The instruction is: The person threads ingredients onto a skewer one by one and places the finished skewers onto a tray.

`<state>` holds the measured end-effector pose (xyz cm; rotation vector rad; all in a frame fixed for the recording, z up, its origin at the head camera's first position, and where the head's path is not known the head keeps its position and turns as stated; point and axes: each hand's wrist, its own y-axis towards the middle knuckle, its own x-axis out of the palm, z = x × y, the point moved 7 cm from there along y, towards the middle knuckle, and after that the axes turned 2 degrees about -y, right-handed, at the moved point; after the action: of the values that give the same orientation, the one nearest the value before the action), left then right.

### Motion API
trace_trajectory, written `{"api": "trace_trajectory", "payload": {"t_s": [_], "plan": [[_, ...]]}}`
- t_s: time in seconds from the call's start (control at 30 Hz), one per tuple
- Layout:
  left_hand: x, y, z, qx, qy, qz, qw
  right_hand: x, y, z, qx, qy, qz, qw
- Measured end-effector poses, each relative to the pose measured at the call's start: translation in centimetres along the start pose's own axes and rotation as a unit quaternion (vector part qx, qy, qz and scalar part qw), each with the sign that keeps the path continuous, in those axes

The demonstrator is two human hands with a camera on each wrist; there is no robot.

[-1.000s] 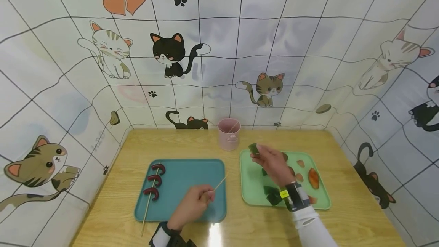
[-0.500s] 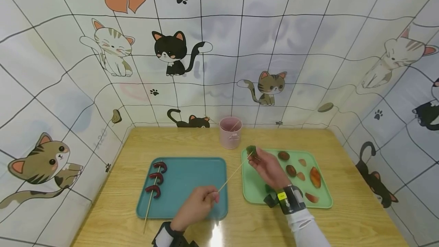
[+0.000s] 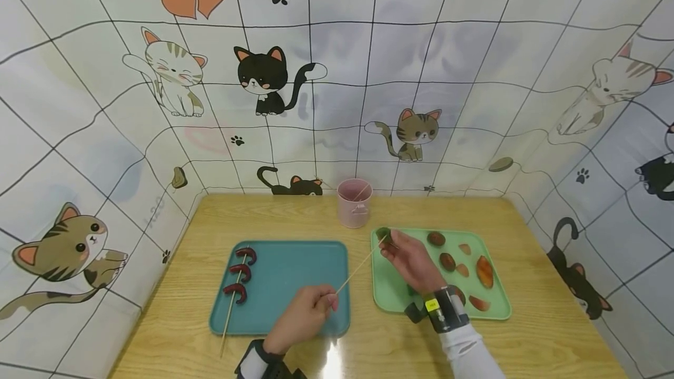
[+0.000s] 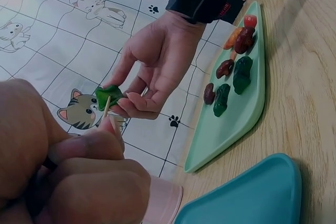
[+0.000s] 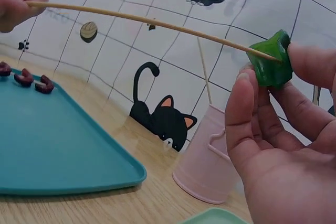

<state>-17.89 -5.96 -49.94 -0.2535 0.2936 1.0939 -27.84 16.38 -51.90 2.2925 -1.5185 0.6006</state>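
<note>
My left hand (image 3: 302,316) grips a thin wooden skewer (image 5: 157,24) near its lower end, above the blue tray's right side. The skewer slants up to the right, slightly bowed. Its tip meets the face of a glossy piece of green pepper (image 5: 266,75). Thumb and fingertips of my right hand (image 3: 416,262) pinch that piece over the green tray's far left corner. On the blue tray (image 3: 295,265) lies another skewer (image 3: 228,319) carrying several dark red curled pieces (image 3: 238,293). More green pepper pieces (image 4: 242,75) rest on the green tray (image 3: 387,291), partly hidden by my right wrist in the head view.
Brownish-red pieces (image 3: 447,261), an orange piece (image 3: 484,272) and small pinkish slices (image 3: 479,303) are spread on the green tray. A pink bucket (image 3: 354,212) with a skewer in it stands at the back, against the cat-patterned wall covering (image 3: 337,104).
One second ago the skewer tip was apart from the green pepper piece; half a second ago it met it. Since then both hands have barely moved, with the pepper tilted slightly.
</note>
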Motion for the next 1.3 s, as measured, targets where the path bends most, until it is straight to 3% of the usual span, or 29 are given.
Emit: {"api": "trace_trajectory", "payload": {"t_s": [0.2, 0.47, 0.73, 0.9, 1.13, 1.3], "plan": [[-0.2, 0.3, -0.2, 0.023, 0.023, 0.021, 0.9992, -0.4, -0.3, 0.2, -0.001, -0.115, 0.067, 0.991], [-0.4, 0.2, -0.7, 0.038, 0.029, 0.034, 0.9983, -0.3, -0.9, 0.0, 0.002, -0.184, 0.142, 0.973], [-0.2, 0.4, -0.5, 0.048, 0.038, 0.046, 0.9970, 2.0, -1.2, 0.8, 0.004, -0.288, 0.119, 0.950], [-0.3, 0.7, -0.6, 0.044, 0.048, 0.063, 0.9959, 3.3, -1.5, 1.9, 0.004, -0.294, 0.113, 0.949], [-0.4, 0.7, -0.8, 0.048, 0.051, 0.068, 0.9952, 4.2, -2.1, 3.4, 0.010, -0.281, 0.141, 0.949], [-0.4, 0.7, -0.9, 0.041, 0.052, 0.069, 0.9954, 5.6, -2.5, 5.2, 0.030, -0.282, 0.116, 0.952]]}}
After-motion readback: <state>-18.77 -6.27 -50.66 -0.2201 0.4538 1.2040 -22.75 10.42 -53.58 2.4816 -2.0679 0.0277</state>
